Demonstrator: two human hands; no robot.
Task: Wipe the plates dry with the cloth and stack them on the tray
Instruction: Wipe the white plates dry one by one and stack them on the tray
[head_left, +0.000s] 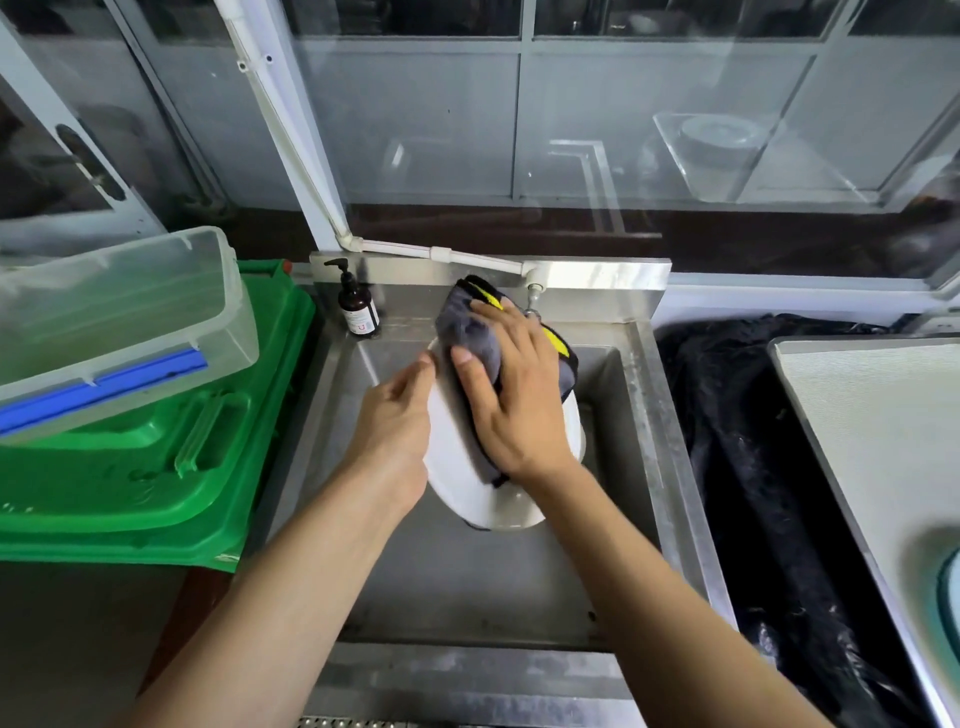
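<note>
Over sink (644, 415), white plate (457, 467) half-hidden beneath cloth (467, 332), right hand (514, 410).

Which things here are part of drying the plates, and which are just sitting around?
In use: white plate, grey and yellow cloth, left hand holding the plate, right hand pressing the cloth, tray.

Just sitting: soap pump bottle, green lid, clear plastic box, black bag.
</note>
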